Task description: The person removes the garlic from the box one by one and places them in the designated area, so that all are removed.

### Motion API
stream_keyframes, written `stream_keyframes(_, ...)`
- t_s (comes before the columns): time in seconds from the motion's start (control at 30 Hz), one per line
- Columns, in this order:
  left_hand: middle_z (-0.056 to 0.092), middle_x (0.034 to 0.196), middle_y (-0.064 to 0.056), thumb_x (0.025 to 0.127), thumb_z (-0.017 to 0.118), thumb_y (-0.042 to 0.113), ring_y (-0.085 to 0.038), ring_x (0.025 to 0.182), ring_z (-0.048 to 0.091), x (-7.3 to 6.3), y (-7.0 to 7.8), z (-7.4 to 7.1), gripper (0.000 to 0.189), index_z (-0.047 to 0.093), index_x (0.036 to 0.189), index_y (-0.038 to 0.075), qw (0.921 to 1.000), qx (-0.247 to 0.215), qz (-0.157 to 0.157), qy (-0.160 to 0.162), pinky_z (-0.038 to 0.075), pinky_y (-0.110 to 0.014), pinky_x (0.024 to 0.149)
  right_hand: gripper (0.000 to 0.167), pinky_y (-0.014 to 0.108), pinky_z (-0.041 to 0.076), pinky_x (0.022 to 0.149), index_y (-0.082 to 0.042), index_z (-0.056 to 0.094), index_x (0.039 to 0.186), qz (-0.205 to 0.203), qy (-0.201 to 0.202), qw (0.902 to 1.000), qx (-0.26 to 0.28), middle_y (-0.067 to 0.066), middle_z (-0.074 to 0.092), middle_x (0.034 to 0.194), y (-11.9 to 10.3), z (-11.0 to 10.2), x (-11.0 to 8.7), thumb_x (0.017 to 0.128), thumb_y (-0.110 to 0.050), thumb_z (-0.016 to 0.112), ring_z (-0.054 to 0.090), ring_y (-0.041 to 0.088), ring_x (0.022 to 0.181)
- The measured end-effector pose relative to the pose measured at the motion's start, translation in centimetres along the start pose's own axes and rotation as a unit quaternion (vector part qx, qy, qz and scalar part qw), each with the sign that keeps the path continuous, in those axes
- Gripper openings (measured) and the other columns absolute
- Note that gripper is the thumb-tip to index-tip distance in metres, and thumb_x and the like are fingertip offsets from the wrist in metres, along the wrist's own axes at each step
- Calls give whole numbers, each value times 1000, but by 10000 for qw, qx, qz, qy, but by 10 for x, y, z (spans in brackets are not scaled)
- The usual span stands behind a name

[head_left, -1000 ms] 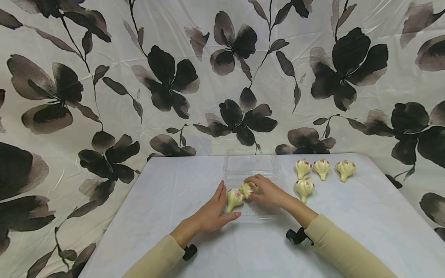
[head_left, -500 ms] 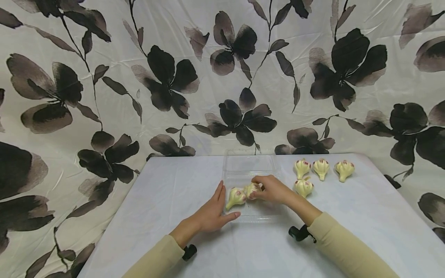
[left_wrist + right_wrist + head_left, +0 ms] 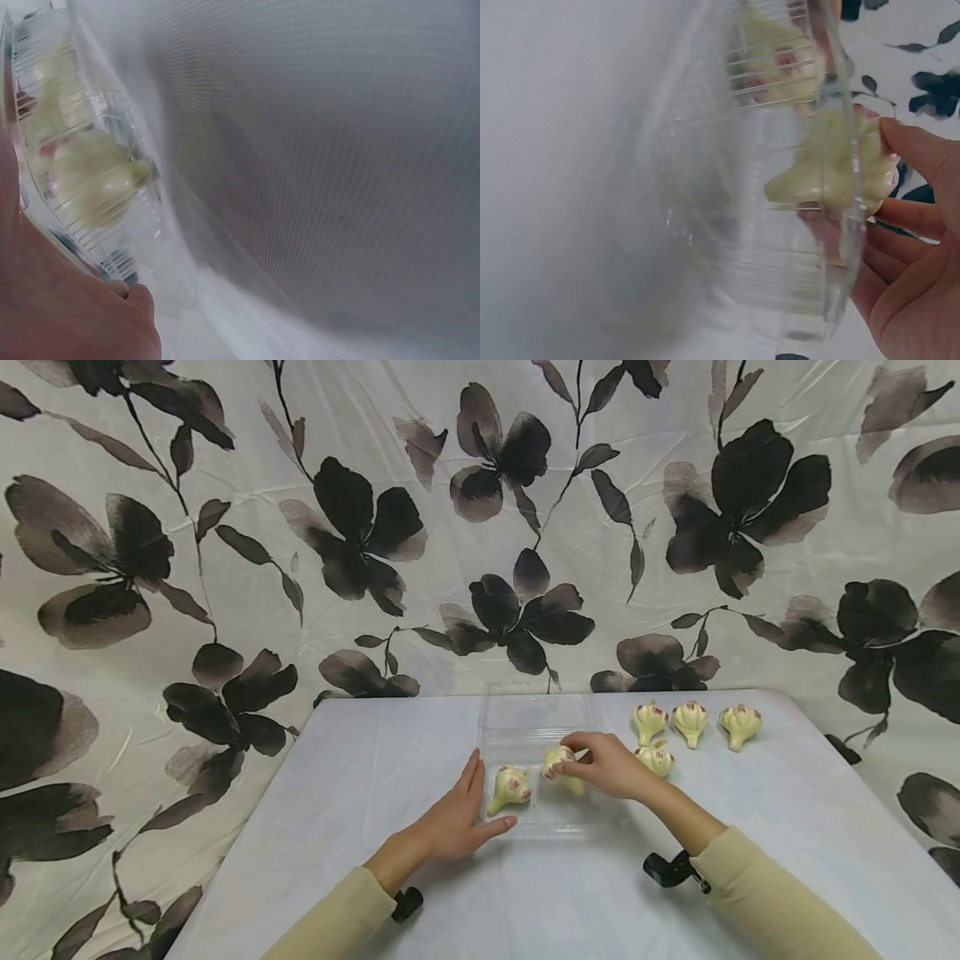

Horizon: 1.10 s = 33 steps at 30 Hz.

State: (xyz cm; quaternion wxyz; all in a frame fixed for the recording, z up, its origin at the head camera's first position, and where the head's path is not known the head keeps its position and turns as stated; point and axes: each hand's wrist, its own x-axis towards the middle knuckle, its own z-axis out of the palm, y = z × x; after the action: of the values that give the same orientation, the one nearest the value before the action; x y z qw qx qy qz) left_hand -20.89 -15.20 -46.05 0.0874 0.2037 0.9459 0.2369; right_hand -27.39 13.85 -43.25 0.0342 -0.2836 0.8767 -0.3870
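Note:
A clear plastic clamshell container lies with its lid up at the back, in the middle of the head view. My right hand pinches a garlic bulb between thumb and fingers over the right part of the container. In the right wrist view, the held bulb shows through the clear wall, stem down. Another garlic bulb sits in the container's left part, its stem slanting toward the front left. My left hand rests along the container's left side, fingers straight and thumb at the front corner.
Several more garlic bulbs stand at the table's back right, one partly hidden behind my right hand. A white cloth covers the table. Behind it hangs a flower-patterned curtain.
My right hand has moved right with its garlic bulb, and a gap has opened between the two bulbs. The left bulb has turned a little. My left hand has stayed in place.

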Motion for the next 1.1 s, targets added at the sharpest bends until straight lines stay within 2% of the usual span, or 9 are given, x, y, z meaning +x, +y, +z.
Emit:
stream_keyframes(0.2,-13,170,-15,95,51,73,-31,156,10,0,-1,0,114,0,161,-5,10000,-1,-20,8,24,-45,123,37,39,59,81,-3,70,124,237,168,9991,293,16,69,121,-4,-13,-11,98,-29,72,72,21,94)
stream_keyframes(0.43,-12,170,-16,96,54,69,-31,156,11,0,0,1,113,1,161,-6,10000,-19,0,26,24,-45,123,48,40,58,83,-2,65,133,707,426,9959,370,17,66,129,-9,-33,-27,99,-35,71,68,23,101)
stream_keyframes(0.57,-12,170,-17,96,54,69,-31,156,12,0,1,0,113,1,161,-7,10000,-6,9,26,24,-45,123,49,38,58,82,0,65,133,712,582,9947,469,16,68,126,-7,-45,-36,99,-35,70,70,23,100)
stream_keyframes(0.77,-10,170,-19,96,53,69,-33,156,12,-1,1,0,113,2,161,-8,10000,-14,36,59,24,-46,123,50,44,58,84,1,63,133,921,761,9907,649,15,70,121,2,-63,-52,99,-35,70,72,22,96)
stream_keyframes(1.1,-10,170,-20,96,52,70,-34,156,13,0,1,1,112,2,161,-7,10000,21,58,71,25,-46,123,63,40,58,89,9,50,144,1276,950,9854,606,27,60,137,16,-93,-77,104,-38,63,70,31,106)
